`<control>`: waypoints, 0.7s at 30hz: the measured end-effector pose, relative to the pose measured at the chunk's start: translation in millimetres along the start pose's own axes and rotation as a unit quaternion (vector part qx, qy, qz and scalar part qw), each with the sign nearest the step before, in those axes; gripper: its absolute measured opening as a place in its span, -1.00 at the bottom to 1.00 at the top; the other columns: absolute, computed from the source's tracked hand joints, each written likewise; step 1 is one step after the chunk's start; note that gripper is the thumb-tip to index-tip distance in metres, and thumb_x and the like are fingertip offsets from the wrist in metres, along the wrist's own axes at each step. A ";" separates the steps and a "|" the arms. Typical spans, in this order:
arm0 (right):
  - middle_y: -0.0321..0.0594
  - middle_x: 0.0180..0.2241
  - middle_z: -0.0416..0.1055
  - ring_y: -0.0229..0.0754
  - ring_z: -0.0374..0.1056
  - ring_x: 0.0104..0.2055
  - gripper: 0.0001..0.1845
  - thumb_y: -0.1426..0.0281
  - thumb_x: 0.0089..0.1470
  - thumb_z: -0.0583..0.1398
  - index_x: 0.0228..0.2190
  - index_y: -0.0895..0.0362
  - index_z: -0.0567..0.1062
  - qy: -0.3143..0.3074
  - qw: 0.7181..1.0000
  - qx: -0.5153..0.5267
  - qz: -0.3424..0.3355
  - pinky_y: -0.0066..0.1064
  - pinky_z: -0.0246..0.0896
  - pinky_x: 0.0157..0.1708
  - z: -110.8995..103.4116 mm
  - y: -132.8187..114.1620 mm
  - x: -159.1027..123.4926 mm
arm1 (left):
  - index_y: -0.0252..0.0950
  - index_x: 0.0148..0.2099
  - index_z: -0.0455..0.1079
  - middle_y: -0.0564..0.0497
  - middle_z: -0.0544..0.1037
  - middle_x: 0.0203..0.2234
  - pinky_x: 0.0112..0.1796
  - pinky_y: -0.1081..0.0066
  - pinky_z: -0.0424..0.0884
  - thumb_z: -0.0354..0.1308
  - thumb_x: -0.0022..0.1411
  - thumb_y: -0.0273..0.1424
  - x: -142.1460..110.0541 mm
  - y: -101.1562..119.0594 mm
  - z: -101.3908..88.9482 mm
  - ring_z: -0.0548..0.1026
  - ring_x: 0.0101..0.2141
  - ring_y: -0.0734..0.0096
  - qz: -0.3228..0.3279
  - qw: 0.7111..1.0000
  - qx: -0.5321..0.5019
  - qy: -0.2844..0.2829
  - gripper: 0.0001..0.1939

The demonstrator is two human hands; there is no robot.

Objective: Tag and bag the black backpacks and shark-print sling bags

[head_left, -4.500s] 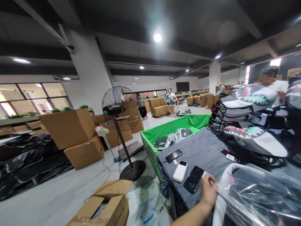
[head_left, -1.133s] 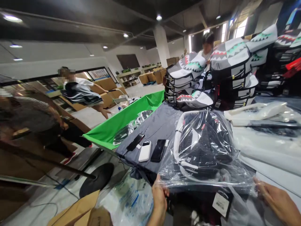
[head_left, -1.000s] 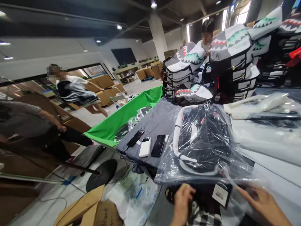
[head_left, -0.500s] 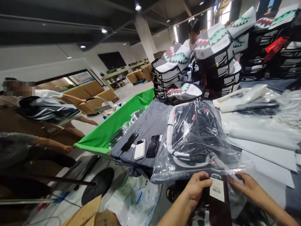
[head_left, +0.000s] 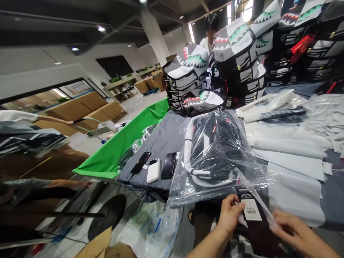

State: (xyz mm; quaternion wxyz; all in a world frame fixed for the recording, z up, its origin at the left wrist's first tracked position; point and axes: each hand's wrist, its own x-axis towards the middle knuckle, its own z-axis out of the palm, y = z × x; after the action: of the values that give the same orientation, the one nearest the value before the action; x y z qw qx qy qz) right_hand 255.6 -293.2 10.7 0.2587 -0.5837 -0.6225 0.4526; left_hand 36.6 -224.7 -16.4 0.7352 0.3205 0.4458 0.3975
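A black backpack with white trim point(head_left: 215, 150) lies on the table, sealed in a clear plastic bag point(head_left: 204, 193). Below the bag's lower edge, a dark strap point(head_left: 258, 236) carries a white barcode tag point(head_left: 251, 209). My left hand point(head_left: 229, 215) is shut at the strap's left edge, right beside the tag. My right hand point(head_left: 295, 234) pinches a corner of the plastic flap point(head_left: 255, 197) that angles across the tag. A checked cloth point(head_left: 233, 247) shows beneath my hands.
Two phones point(head_left: 168, 165) and a white power bank point(head_left: 153, 170) lie on the grey cloth table point(head_left: 166, 136). Shark-print backpacks point(head_left: 185, 68) stand stacked behind. Flat white packages point(head_left: 290, 154) lie right. A green-lined bin point(head_left: 120, 143) runs along the left edge; a co-worker point(head_left: 205, 44) stands beyond.
My hands have come together from the bag's lower corners to the tag, and the tag now lies between them. The camera view has swung, tilting the room and shifting the table left.
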 end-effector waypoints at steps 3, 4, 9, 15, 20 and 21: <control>-0.11 -0.33 0.56 0.02 0.48 -0.27 -0.52 -0.12 -0.07 0.28 -0.46 0.05 0.57 0.096 0.995 -0.014 0.010 -0.29 0.47 -0.23 -16.4 -2.1 -6.3 | -0.26 -0.39 0.21 0.13 0.42 -0.56 -0.42 0.52 0.29 0.52 -0.25 0.08 -2.0 -0.8 3.4 0.36 -0.54 0.56 0.013 0.999 -0.002 -0.038 -0.32; -0.07 -0.20 0.57 0.07 0.50 -0.16 -0.49 -0.12 -0.13 0.32 -0.32 0.03 0.59 0.157 0.987 0.004 0.017 -0.26 0.47 -0.14 -20.8 -5.9 -2.5 | -0.25 -0.37 0.20 0.14 0.42 -0.57 -0.43 0.52 0.28 0.50 -0.21 0.10 -3.3 -1.1 5.0 0.35 -0.55 0.56 0.004 0.998 -0.002 -0.056 -0.31; 0.02 -0.13 0.56 0.10 0.52 -0.15 -0.30 -0.14 -0.15 0.30 -0.15 0.15 0.51 0.080 0.986 0.143 0.036 -0.16 0.48 -0.13 -7.9 -26.9 38.3 | -0.21 -0.29 0.15 0.14 0.45 -0.54 -0.43 0.49 0.27 0.43 -0.11 0.14 -7.9 -9.2 11.9 0.33 -0.58 0.55 -0.008 0.996 -0.008 -0.093 -0.32; -0.15 -0.35 0.61 0.09 0.53 -0.28 -0.44 -0.11 0.05 0.10 -0.26 0.09 0.57 0.104 0.993 -0.021 0.061 -0.23 0.42 -0.25 28.5 -5.4 29.2 | -0.23 -0.40 0.29 0.13 0.36 -0.64 -0.51 0.48 0.22 0.22 0.17 0.12 -11.6 -6.9 -7.3 0.29 -0.61 0.49 0.065 0.955 0.280 -0.069 -0.49; -0.24 -0.63 0.48 0.09 0.50 -0.53 -0.48 -0.03 0.14 0.00 -0.15 0.02 0.53 0.216 0.958 -0.171 0.081 -0.27 0.29 -0.55 35.4 3.3 1.2 | -0.23 -0.07 0.49 -0.17 0.60 -0.11 -0.06 0.29 0.37 0.07 0.42 -0.36 -2.1 52.5 5.4 0.54 -0.14 0.18 0.370 0.701 0.579 -0.189 -0.82; -0.23 -0.63 0.48 0.10 0.51 -0.54 -0.49 0.02 0.15 -0.01 -0.13 0.03 0.53 0.232 0.951 -0.194 0.067 -0.28 0.28 -0.58 38.1 2.5 -2.8 | -0.23 -0.02 0.49 -0.19 0.56 0.00 0.01 0.26 0.34 0.05 0.41 -0.42 5.4 63.6 16.6 0.52 -0.04 0.15 0.424 0.623 0.605 -0.257 -0.79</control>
State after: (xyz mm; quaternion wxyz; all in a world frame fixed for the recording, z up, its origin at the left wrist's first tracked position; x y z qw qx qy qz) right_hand 225.0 -306.1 -8.3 0.2466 -0.7517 -0.5810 0.1911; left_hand 34.3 -191.5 40.6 0.2103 0.9357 0.1935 0.2067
